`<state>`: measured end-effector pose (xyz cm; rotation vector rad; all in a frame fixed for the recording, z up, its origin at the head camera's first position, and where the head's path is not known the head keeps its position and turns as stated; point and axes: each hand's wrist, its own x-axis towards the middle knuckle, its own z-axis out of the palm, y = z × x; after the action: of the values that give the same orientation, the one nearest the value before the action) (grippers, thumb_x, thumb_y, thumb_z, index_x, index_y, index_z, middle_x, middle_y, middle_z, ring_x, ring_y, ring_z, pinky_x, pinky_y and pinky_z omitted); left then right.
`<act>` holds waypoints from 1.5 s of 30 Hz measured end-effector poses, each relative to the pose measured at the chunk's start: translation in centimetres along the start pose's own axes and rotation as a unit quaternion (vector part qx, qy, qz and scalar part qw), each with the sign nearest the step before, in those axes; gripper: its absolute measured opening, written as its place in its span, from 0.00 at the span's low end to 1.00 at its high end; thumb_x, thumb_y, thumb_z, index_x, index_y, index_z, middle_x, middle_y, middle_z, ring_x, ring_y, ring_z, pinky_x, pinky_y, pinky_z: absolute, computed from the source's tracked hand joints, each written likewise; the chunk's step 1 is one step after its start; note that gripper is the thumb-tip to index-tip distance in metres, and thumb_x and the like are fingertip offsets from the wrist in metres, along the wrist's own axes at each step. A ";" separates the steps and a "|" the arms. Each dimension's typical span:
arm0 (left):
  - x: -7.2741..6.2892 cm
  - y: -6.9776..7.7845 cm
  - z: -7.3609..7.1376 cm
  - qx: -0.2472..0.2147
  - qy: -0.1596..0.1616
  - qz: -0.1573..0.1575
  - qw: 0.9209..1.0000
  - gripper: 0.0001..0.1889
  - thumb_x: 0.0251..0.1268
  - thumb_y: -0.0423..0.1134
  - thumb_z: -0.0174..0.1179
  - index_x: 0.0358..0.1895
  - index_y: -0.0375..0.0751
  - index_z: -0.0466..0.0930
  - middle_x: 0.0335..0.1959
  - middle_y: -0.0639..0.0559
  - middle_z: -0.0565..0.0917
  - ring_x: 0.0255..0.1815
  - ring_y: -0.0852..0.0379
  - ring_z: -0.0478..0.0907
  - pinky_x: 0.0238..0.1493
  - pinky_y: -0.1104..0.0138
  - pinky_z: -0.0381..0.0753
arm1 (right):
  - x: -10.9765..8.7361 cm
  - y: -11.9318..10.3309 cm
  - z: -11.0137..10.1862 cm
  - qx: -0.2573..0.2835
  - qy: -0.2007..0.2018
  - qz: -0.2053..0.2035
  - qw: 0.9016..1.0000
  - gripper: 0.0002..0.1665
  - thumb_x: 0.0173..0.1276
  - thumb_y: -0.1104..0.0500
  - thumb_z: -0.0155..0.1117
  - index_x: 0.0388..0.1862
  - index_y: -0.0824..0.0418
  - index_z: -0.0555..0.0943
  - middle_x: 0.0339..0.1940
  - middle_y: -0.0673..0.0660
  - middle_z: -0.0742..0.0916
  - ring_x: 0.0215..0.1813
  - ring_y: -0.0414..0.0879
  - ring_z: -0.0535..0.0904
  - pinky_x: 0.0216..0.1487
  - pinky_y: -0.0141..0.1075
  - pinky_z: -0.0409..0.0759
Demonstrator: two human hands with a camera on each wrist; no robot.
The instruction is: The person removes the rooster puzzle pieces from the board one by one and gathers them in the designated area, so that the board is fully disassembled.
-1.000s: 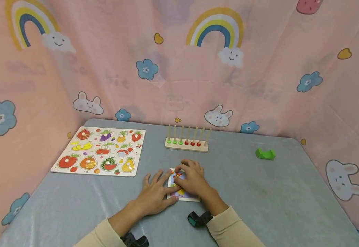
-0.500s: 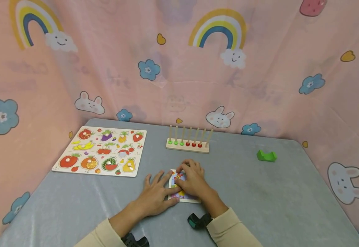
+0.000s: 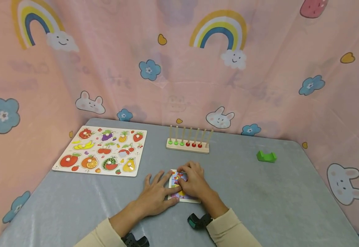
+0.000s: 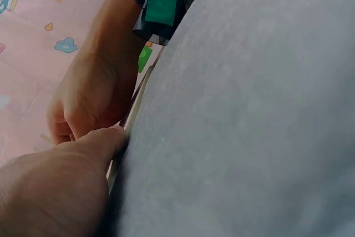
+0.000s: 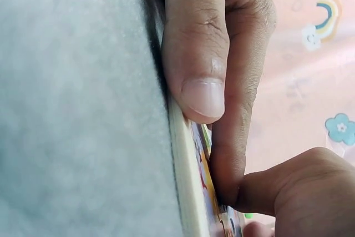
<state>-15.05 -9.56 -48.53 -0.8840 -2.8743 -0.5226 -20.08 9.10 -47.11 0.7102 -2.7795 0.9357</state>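
A small jigsaw puzzle point(image 3: 184, 197) in a pale frame lies flat on the table, its cartoon picture partly covered by both hands. My left hand point(image 3: 154, 195) rests on its left side with the fingers spread and mostly straight; in the right wrist view the left thumb point(image 5: 202, 90) lies on the frame's near edge. Over the puzzle's upper right, my right hand point(image 3: 195, 180) bends its fingers, with index finger and thumb down on the picture. In the right wrist view, the right hand point(image 5: 310, 195) meets the left index finger. Whether it pinches a puzzle piece is hidden.
A fruit peg puzzle board point(image 3: 137, 151) lies at the back left. Behind the hands stands a wooden peg rack point(image 3: 187, 147) with green and red beads. A green notched block point(image 3: 266, 156) sits at the right. Pink printed cloth point(image 3: 179, 96) hangs around the table point(image 3: 259, 199).
The right hand's thumb and index finger have shifted slightly to the right across the puzzle. The left hand stays in place, and the head view has moved a little.
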 end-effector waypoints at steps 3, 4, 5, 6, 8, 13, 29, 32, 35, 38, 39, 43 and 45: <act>0.0 0.0 0.0 0.001 0.000 0.000 1.000 0.22 0.67 0.61 0.52 0.61 0.64 0.79 0.73 0.43 0.59 0.71 0.35 0.53 0.57 0.30 0.47 | 0.0 0.0 0.0 -0.002 0.008 -0.002 1.000 0.12 0.57 0.62 0.69 0.41 0.58 0.84 0.39 0.50 0.74 0.45 0.50 0.66 0.51 0.52 0.61; 0.0 0.0 0.0 0.002 0.000 0.001 1.000 0.22 0.67 0.61 0.53 0.61 0.64 0.79 0.73 0.43 0.59 0.71 0.35 0.53 0.57 0.30 0.48 | 0.0 0.0 0.0 -0.004 0.009 -0.003 1.000 0.12 0.56 0.61 0.70 0.41 0.57 0.84 0.39 0.50 0.74 0.44 0.49 0.65 0.49 0.51 0.61; 0.0 0.0 0.0 0.002 0.000 0.001 1.000 0.22 0.67 0.61 0.53 0.61 0.64 0.79 0.73 0.43 0.59 0.71 0.35 0.53 0.57 0.30 0.48 | 0.0 0.0 0.0 -0.008 0.009 -0.005 1.000 0.12 0.56 0.61 0.70 0.41 0.57 0.84 0.38 0.50 0.74 0.43 0.49 0.65 0.47 0.50 0.61; 0.0 0.0 0.0 0.003 0.000 0.001 1.000 0.22 0.67 0.61 0.53 0.61 0.64 0.79 0.73 0.43 0.59 0.71 0.35 0.53 0.57 0.30 0.48 | 0.0 0.0 0.0 -0.014 0.008 -0.006 1.000 0.12 0.57 0.61 0.70 0.41 0.57 0.83 0.37 0.49 0.74 0.42 0.48 0.65 0.46 0.49 0.61; 0.0 0.0 0.0 0.003 0.000 0.001 1.000 0.22 0.67 0.61 0.53 0.61 0.64 0.79 0.73 0.43 0.59 0.71 0.35 0.53 0.57 0.31 0.48 | -0.1 0.0 0.0 -0.023 0.003 -0.007 1.000 0.12 0.57 0.61 0.69 0.42 0.56 0.83 0.35 0.48 0.75 0.41 0.46 0.66 0.43 0.48 0.60; 0.0 0.0 0.0 0.000 -0.002 0.000 1.000 0.22 0.67 0.61 0.52 0.61 0.64 0.79 0.73 0.43 0.59 0.71 0.34 0.53 0.57 0.30 0.48 | -0.1 -0.2 -0.3 -0.030 -0.009 -0.006 0.999 0.13 0.59 0.59 0.68 0.44 0.55 0.81 0.36 0.47 0.78 0.41 0.46 0.67 0.44 0.49 0.60; 0.0 0.1 0.0 -0.004 -0.009 -0.004 1.000 0.22 0.68 0.61 0.52 0.62 0.64 0.77 0.73 0.43 0.59 0.71 0.35 0.52 0.57 0.31 0.47 | 0.0 0.4 -0.4 0.012 -0.008 -0.050 0.999 0.17 0.57 0.62 0.72 0.46 0.61 0.83 0.42 0.51 0.82 0.46 0.48 0.71 0.49 0.50 0.65; 0.1 0.1 -0.2 -0.001 -0.006 -0.002 1.000 0.22 0.68 0.61 0.52 0.63 0.66 0.77 0.73 0.42 0.59 0.71 0.35 0.53 0.57 0.31 0.48 | 0.2 0.6 -0.6 0.030 -0.004 -0.065 0.997 0.16 0.60 0.64 0.70 0.48 0.63 0.83 0.42 0.52 0.82 0.46 0.48 0.71 0.48 0.49 0.66; 0.2 0.1 -0.3 0.000 -0.006 0.000 1.000 0.22 0.68 0.61 0.52 0.63 0.67 0.76 0.73 0.42 0.59 0.71 0.35 0.53 0.57 0.31 0.48 | 0.3 0.7 -1.1 0.050 0.009 -0.081 0.995 0.16 0.61 0.65 0.69 0.49 0.64 0.83 0.43 0.52 0.82 0.47 0.49 0.72 0.49 0.49 0.68; 0.3 0.1 -0.3 -0.003 -0.010 -0.003 1.000 0.22 0.68 0.62 0.51 0.63 0.68 0.76 0.74 0.43 0.59 0.71 0.35 0.52 0.58 0.31 0.47 | 0.3 0.6 -1.9 0.061 0.017 -0.075 0.995 0.17 0.61 0.66 0.69 0.49 0.64 0.82 0.45 0.52 0.82 0.50 0.50 0.72 0.53 0.52 0.68; 0.3 0.2 -0.3 -0.003 -0.012 -0.004 1.000 0.22 0.68 0.63 0.50 0.63 0.68 0.76 0.74 0.43 0.58 0.71 0.35 0.52 0.58 0.31 0.47 | 0.3 0.6 -2.3 0.065 0.017 -0.067 0.996 0.16 0.61 0.67 0.69 0.50 0.63 0.83 0.45 0.52 0.82 0.51 0.50 0.72 0.54 0.53 0.68; 0.1 0.2 -0.2 -0.005 -0.019 -0.010 1.000 0.23 0.68 0.64 0.49 0.63 0.70 0.75 0.74 0.44 0.57 0.72 0.36 0.51 0.58 0.31 0.45 | 0.1 0.4 -3.6 0.076 0.019 -0.043 0.996 0.16 0.62 0.67 0.69 0.50 0.62 0.83 0.46 0.51 0.82 0.54 0.51 0.71 0.56 0.55 0.66; 0.1 0.2 -0.2 -0.007 -0.021 -0.012 1.000 0.23 0.68 0.64 0.49 0.63 0.70 0.75 0.74 0.44 0.57 0.72 0.36 0.50 0.59 0.31 0.45 | 0.0 0.5 -4.2 0.078 0.023 -0.043 0.996 0.16 0.62 0.67 0.69 0.50 0.62 0.83 0.46 0.51 0.82 0.54 0.52 0.71 0.57 0.56 0.66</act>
<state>-15.00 -9.47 -48.28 -0.8728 -2.9254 -0.5340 -20.43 12.01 -44.02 0.8109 -2.6345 1.1455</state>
